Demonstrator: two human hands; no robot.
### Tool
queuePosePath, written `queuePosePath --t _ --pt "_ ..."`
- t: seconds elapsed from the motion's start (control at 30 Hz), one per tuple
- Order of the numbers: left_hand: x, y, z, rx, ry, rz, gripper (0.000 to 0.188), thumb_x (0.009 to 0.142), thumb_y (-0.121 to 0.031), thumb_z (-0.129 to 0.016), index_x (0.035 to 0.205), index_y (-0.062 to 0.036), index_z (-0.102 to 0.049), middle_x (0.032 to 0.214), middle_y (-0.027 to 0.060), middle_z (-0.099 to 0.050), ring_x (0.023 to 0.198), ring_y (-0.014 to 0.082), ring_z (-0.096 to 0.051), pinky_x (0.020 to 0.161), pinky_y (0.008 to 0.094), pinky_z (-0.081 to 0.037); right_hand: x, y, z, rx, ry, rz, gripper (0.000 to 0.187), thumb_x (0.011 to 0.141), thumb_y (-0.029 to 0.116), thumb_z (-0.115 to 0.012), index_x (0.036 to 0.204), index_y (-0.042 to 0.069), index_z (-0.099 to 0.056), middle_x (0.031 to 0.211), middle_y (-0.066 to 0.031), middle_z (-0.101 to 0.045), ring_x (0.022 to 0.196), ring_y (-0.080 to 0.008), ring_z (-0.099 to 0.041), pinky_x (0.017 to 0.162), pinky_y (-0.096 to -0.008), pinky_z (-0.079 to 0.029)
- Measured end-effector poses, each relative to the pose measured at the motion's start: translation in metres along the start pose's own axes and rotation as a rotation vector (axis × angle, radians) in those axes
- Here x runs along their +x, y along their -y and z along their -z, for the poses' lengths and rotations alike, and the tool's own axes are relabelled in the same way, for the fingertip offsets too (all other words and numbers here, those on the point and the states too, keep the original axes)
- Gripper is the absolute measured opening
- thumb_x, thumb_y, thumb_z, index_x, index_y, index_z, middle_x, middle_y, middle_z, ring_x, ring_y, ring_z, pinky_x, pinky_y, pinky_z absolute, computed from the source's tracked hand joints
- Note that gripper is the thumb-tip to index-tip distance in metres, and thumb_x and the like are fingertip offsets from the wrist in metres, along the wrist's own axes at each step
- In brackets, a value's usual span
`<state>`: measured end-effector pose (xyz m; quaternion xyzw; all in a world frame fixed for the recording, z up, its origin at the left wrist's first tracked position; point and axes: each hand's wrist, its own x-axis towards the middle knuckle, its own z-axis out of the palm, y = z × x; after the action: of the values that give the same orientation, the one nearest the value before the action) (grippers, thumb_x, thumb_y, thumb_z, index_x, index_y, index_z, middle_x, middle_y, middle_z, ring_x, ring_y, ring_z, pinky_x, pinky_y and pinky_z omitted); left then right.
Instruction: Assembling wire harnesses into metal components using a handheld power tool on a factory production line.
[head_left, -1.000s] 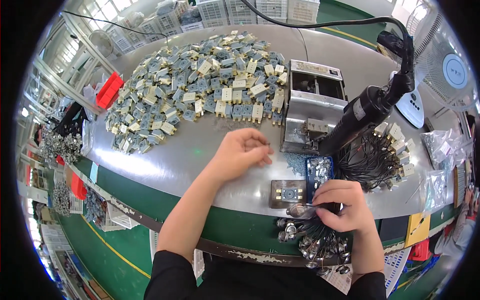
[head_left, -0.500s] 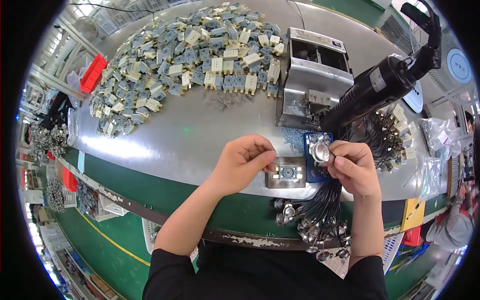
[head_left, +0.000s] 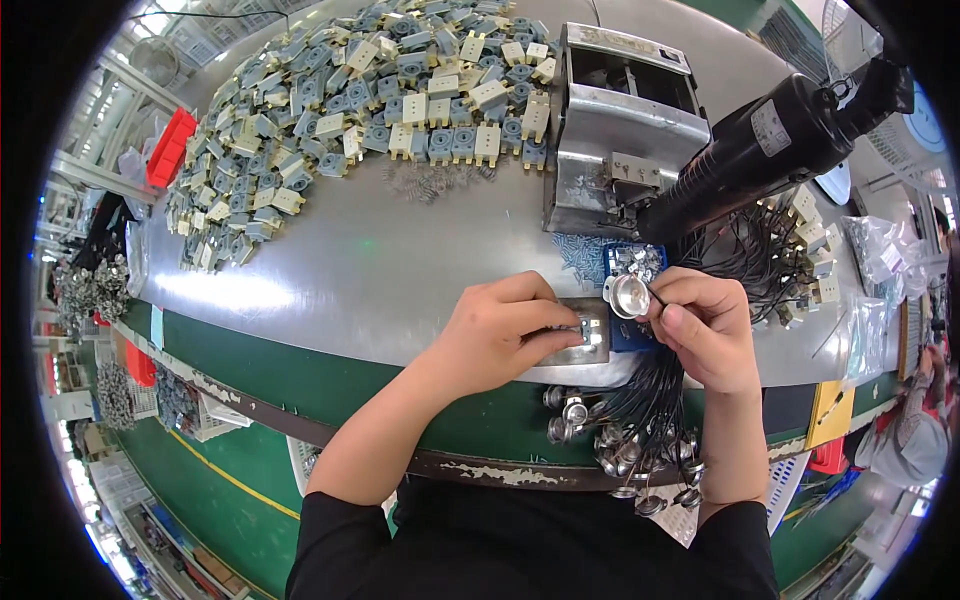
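My right hand (head_left: pixel 708 330) pinches the black wire of a round, shiny metal cup-shaped part (head_left: pixel 629 296), held up over a blue tray (head_left: pixel 628 338) of small metal pieces. My left hand (head_left: pixel 510 330) reaches down to a metal fixture block (head_left: pixel 600 352). Its thumb and fingers close around a small grey plastic housing (head_left: pixel 588 330) with pale metal terminals, seated in the block. Those fingers cover most of the housing. Below the tray, a bundle of black wires (head_left: pixel 655 395) ends in several similar round metal parts (head_left: pixel 574 412) at the bench edge.
A large heap of grey-and-cream housings (head_left: pixel 330 125) covers the back left, with small springs (head_left: pixel 430 180) before it. Behind the tray stand a metal machine (head_left: pixel 630 130) and a thick black cylinder (head_left: pixel 745 155). Loose screws (head_left: pixel 578 256) lie beside it. Wired housings (head_left: pixel 815 245) and plastic bags (head_left: pixel 885 250) are at right.
My left hand has moved right and closed over the housing in the fixture block. The round metal part in my right hand has shifted slightly left and tilted. The view has shifted a little.
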<state>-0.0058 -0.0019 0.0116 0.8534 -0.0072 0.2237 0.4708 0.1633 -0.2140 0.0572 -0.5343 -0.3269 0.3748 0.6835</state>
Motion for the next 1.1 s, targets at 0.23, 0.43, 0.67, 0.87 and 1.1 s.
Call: queuePosePath --t 0.23,0.43,0.67,0.87,1.1 --pt "-0.001 0.001 -0.002 0.086 0.017 -0.027 0.019 0.08 -0.021 -0.092 0.09 -0.0109 -0.08 0.087 0.0031 -0.07 0.071 0.0237 -0.07 0.062 0.0366 -0.055 0.001 0.002 -0.005 0.004 0.02 0.02 0.013 0.099 0.004 -0.073 0.105 -0.007 -0.077 0.106 -0.0118 -0.074 0.081 -0.0064 -0.058 0.068 -0.022 -0.042" --pt "0.0 0.004 -0.007 -0.012 0.021 -0.017 0.021 0.079 -0.021 -0.093 0.092 -0.0102 -0.081 0.086 0.004 -0.07 0.07 0.0238 -0.07 0.062 0.0359 -0.056 0.001 0.003 -0.002 -0.013 0.021 0.003 0.012 0.099 0.003 -0.073 0.105 -0.007 -0.077 0.107 -0.0122 -0.075 0.082 -0.0065 -0.059 0.068 -0.0216 -0.042" --pt "-0.004 0.008 -0.003 0.007 0.025 -0.032 0.029 0.077 -0.022 -0.095 0.1 -0.0095 -0.082 0.088 0.0056 -0.07 0.073 0.0229 -0.07 0.064 0.0354 -0.056 0.001 0.004 -0.006 -0.024 0.014 -0.01 0.011 0.098 0.001 -0.073 0.105 -0.007 -0.077 0.108 -0.0123 -0.075 0.083 -0.0064 -0.06 0.069 -0.0219 -0.044" --pt "0.001 -0.01 0.006 -0.182 0.021 0.169 0.05 0.078 -0.022 -0.095 0.122 -0.0073 -0.078 0.105 0.0072 -0.071 0.08 0.019 -0.068 0.068 0.0329 -0.055 0.002 0.003 -0.016 -0.14 0.002 -0.089 0.013 0.094 0.0 -0.076 0.104 -0.009 -0.076 0.108 -0.0131 -0.073 0.078 -0.0078 -0.062 0.066 -0.0211 -0.047" --pt "0.01 -0.005 0.009 -0.069 -0.089 -0.157 0.046 0.082 -0.018 -0.09 0.122 -0.0004 -0.076 0.12 0.0155 -0.072 0.099 0.0236 -0.071 0.081 0.0342 -0.058 0.006 0.002 -0.024 -0.293 -0.002 -0.096 0.013 0.092 0.001 -0.081 0.103 -0.006 -0.078 0.098 -0.0036 -0.073 0.069 -0.0022 -0.054 0.058 -0.0214 -0.04"
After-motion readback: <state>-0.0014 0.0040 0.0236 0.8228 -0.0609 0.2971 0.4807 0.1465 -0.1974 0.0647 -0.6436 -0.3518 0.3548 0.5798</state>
